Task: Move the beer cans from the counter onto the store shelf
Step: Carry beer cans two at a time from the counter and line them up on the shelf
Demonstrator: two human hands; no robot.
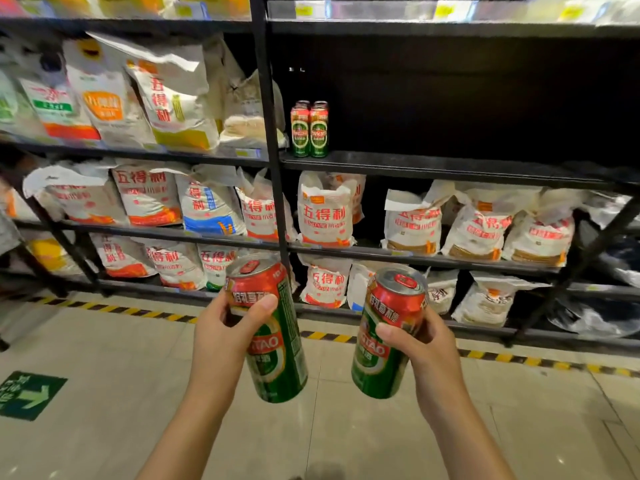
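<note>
Store aisle, shelf (450, 166) mid-frame w/ two cans (309, 129) already. Left hand (225, 336) & right hand (420, 344) each wrap one can (273, 327), (388, 332), lower centre. Rigid, smooth, prob. slippery; grip mid-body.

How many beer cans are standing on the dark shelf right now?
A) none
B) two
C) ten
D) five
B: two cans on the shelf stand upright side by side at its left end, while the left hand and right hand each hold one more can, away from the shelf.
</note>
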